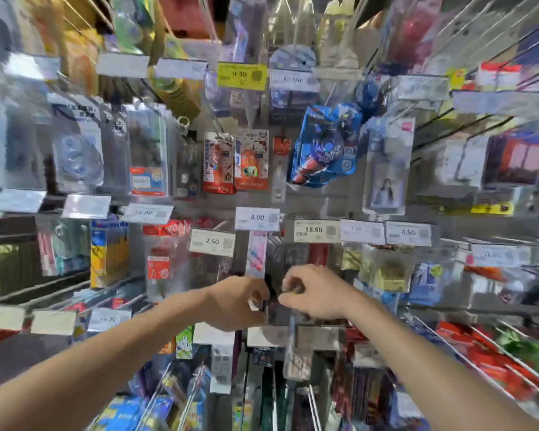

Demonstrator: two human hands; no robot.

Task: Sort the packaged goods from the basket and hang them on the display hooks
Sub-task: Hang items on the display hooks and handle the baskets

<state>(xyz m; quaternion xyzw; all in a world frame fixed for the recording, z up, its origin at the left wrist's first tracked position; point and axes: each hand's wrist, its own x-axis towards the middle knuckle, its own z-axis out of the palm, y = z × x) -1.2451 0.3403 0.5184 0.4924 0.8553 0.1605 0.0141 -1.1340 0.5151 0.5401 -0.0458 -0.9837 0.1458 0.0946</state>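
- Left hand [237, 303]: reaches in from the near left to the middle of the rack. Its fingers are curled, and thumb and fingertips pinch the left edge of a small dark pack [273, 309], probably to keep it upright and square to the rack.
- Right hand [315, 293]: comes in from the near right. Its fingers are curled and seem to nip the top of the same pack, likely guiding its hanging hole. Blur hides the exact contact.
- Dark pack: held between the two hands, close against the goods on the rack, below the 4.90 price tag [257, 218] and the 18.90 price tag [316, 230]. I cannot tell whether it is on a hook yet, as the hook tip is hidden behind the hands.
- Pink narrow pack [256, 253]: hangs just above the left hand, under the 4.90 tag.
- Blue packs [324, 144]: a tilted bunch hanging far right of centre.
- Basket: not in view.
- Step, as judged: threading one pack onto its peg.
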